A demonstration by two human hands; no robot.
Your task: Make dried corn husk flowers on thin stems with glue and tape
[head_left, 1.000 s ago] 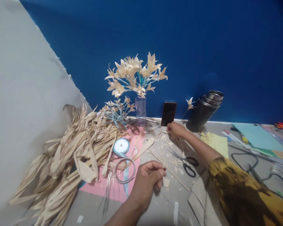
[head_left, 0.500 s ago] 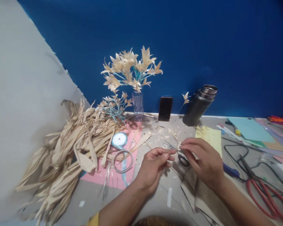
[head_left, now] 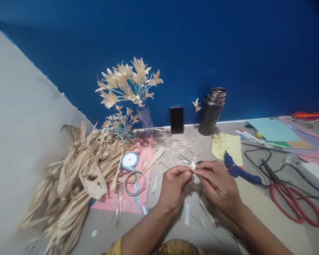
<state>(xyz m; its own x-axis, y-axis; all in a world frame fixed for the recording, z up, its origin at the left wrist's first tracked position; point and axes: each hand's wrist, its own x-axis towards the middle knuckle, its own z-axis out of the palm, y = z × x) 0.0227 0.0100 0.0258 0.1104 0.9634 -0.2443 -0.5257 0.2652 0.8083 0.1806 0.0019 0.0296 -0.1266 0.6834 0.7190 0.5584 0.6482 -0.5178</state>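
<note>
Pinching what looks like a husk scrap (head_left: 192, 165), 2 hands meet mid-table.

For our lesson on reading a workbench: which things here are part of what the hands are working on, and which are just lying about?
In hand:
left hand and right hand, both pinching the small husk piece
husk pile, the same pale material
finished husk flowers in a vase

Lying about:
phone
flask
glue gun
red scissors
ribbon spool
yellow paper
</note>
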